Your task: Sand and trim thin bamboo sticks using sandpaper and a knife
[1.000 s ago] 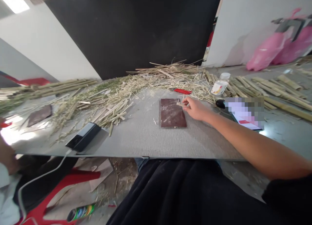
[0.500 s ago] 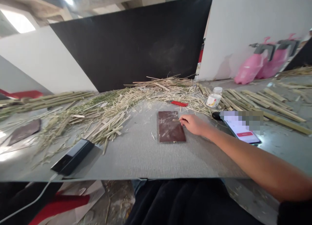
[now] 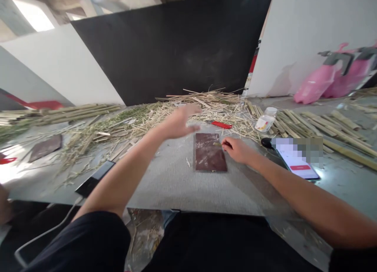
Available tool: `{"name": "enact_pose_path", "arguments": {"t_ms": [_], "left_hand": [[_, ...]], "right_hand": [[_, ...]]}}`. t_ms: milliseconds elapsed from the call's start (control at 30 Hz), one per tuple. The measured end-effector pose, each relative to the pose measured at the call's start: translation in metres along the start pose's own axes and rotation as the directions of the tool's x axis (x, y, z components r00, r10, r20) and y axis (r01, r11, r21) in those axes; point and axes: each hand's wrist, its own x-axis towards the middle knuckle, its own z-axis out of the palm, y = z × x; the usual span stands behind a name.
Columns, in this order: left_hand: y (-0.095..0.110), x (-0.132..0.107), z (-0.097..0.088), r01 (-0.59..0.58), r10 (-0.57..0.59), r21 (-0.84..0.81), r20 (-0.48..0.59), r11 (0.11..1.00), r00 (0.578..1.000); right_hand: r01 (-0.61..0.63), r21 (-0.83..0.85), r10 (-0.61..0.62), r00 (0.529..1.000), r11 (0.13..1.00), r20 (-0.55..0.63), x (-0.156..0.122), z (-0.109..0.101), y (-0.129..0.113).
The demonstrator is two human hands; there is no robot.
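Pinching a thin bamboo sliver (image 3: 217, 144) at the brown board's (image 3: 210, 157) far right corner, the right hand (image 3: 238, 150) stays closed; the left hand (image 3: 179, 123), open and blurred, hovers beyond. A loose pinch could drop it.

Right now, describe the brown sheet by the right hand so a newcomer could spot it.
On the grey table, look in front of the straw pile. The brown sheet lies flat beside the right hand. It is the only dark, dusty rectangle there; the phone is bright.
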Motion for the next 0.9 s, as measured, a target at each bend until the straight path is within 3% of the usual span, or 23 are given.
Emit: {"name": "enact_pose_path", "arguments": {"t_ms": [67, 167, 267, 400, 567, 700, 800, 900], "left_hand": [[-0.011, 0.004, 0.028, -0.033, 0.029, 0.021, 0.182, 0.999, 0.983], [-0.032, 0.006, 0.077, 0.132, -0.163, 0.101, 0.439, 0.986, 0.883], [-0.048, 0.003, 0.105, 0.092, -0.112, 0.066, 0.448, 0.994, 0.887], [-0.051, -0.008, 0.108, 0.155, -0.165, 0.056, 0.411, 0.986, 0.897], [-0.033, -0.017, 0.108, 0.144, -0.164, 0.084, 0.316, 0.986, 0.934], [-0.018, -0.015, 0.12, 0.108, -0.119, 0.049, 0.36, 0.993, 0.925], [-0.014, -0.013, 0.127, 0.08, -0.083, 0.025, 0.372, 0.997, 0.924], [-0.015, -0.013, 0.13, 0.066, -0.066, 0.013, 0.385, 0.998, 0.921]], "right_hand": [[-0.021, -0.051, 0.021, 1.0, 0.998, 0.004, -0.001, 0.002, -0.002], [-0.065, -0.142, 0.063, 0.998, 0.988, -0.016, -0.004, 0.01, -0.008], [-0.058, -0.2, 0.053, 0.998, 0.978, -0.031, -0.005, 0.018, -0.012], [0.01, -0.185, -0.007, 1.0, 0.983, 0.017, -0.006, 0.023, -0.015], [0.038, -0.159, -0.027, 0.997, 0.987, 0.071, -0.008, 0.019, -0.017], [0.027, -0.113, -0.026, 1.0, 0.993, 0.016, -0.007, 0.018, -0.015], [0.094, -0.063, -0.098, 0.993, 0.994, -0.067, -0.002, 0.016, -0.015], [0.208, -0.037, -0.207, 0.978, 0.978, 0.008, 0.004, 0.013, -0.02]]}}
